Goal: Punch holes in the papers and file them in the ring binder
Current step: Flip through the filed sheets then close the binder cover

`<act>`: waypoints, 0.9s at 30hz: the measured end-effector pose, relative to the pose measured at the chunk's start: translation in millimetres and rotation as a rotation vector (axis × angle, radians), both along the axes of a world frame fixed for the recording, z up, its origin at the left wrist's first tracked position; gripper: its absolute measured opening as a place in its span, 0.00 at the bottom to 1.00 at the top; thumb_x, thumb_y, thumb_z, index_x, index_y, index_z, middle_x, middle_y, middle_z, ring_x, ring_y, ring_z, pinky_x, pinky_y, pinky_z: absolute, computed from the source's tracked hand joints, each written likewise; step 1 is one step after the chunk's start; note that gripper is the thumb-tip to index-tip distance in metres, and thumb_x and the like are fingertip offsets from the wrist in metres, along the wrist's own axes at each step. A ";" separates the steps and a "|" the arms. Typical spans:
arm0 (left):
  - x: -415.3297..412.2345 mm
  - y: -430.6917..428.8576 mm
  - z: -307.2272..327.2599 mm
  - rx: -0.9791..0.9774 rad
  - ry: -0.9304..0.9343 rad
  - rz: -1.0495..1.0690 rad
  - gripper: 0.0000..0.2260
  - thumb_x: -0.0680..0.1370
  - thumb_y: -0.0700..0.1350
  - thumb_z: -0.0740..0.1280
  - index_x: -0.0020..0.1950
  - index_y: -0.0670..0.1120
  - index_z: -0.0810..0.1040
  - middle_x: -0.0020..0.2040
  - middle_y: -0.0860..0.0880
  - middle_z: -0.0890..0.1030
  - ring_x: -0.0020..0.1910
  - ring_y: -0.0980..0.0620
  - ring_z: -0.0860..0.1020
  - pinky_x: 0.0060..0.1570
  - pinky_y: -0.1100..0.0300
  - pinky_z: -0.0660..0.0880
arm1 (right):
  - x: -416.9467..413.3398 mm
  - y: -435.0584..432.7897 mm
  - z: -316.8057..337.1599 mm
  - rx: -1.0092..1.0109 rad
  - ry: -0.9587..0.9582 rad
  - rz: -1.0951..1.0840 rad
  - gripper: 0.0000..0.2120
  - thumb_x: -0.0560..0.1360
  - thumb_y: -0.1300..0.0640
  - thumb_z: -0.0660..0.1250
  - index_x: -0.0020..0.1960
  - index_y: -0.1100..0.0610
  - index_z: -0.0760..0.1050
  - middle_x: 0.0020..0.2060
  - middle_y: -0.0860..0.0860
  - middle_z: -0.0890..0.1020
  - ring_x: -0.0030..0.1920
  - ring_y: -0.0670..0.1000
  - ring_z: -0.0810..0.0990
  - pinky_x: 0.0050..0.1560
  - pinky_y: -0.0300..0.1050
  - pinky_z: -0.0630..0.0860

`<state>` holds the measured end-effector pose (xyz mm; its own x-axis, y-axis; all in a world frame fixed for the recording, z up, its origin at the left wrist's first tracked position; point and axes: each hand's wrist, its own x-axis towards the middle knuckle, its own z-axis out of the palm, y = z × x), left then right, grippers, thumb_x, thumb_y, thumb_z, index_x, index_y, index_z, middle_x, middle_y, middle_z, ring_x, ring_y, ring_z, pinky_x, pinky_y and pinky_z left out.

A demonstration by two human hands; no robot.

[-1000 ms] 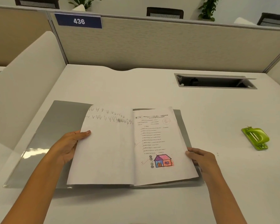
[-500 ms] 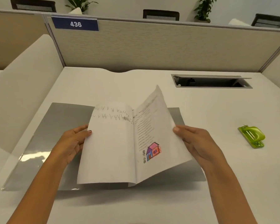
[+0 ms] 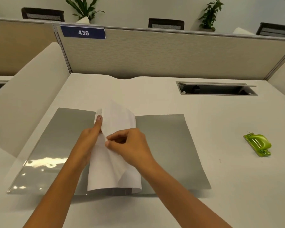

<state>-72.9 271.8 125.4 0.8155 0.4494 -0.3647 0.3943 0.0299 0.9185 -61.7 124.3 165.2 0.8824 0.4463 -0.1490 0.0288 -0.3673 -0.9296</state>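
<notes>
Pinching the folded papers with my right hand, fingers curled, left hand clamped on their 9 o'clock edge, both holding them over the middle of the open grey binder, green hole punch well apart at 3 o'clock on the desk

Bare forearms; thumbnail on left hand seemingly dark-painted.

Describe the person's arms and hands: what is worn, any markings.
Nothing is worn on either arm: the left forearm and right forearm show no sleeves, watch or bracelet. The left hand and right hand have no gloves, and no rings show. One nail on the left hand carries dark polish.
</notes>
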 end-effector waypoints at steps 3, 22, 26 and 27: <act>0.0 1.4 0.5 0.000 0.018 -0.018 0.21 0.76 0.57 0.66 0.50 0.38 0.81 0.48 0.37 0.83 0.50 0.36 0.81 0.54 0.44 0.78 | -9.0 10.3 -10.5 -0.016 -0.044 0.057 0.12 0.75 0.55 0.68 0.57 0.56 0.82 0.50 0.52 0.85 0.48 0.48 0.83 0.55 0.36 0.77; -4.1 48.6 -26.9 -0.181 0.054 0.011 0.08 0.78 0.43 0.67 0.46 0.39 0.81 0.36 0.46 0.86 0.32 0.51 0.84 0.32 0.59 0.81 | 21.4 -111.6 -176.8 -0.730 -0.479 -0.188 0.34 0.78 0.38 0.46 0.78 0.55 0.51 0.78 0.49 0.52 0.77 0.49 0.49 0.76 0.43 0.44; -6.3 53.8 -33.5 -0.226 0.080 0.034 0.08 0.78 0.42 0.66 0.47 0.38 0.80 0.39 0.44 0.85 0.31 0.50 0.84 0.33 0.57 0.82 | 21.1 -115.4 -182.3 -0.803 -0.536 -0.227 0.35 0.78 0.37 0.44 0.77 0.56 0.52 0.77 0.49 0.55 0.77 0.48 0.51 0.75 0.43 0.43; -7.3 55.7 -36.2 -0.227 0.097 0.037 0.08 0.78 0.42 0.67 0.48 0.38 0.80 0.41 0.43 0.85 0.31 0.50 0.84 0.35 0.55 0.81 | 21.2 -115.5 -182.5 -0.810 -0.540 -0.227 0.34 0.78 0.37 0.44 0.77 0.56 0.52 0.77 0.49 0.55 0.77 0.49 0.51 0.75 0.43 0.43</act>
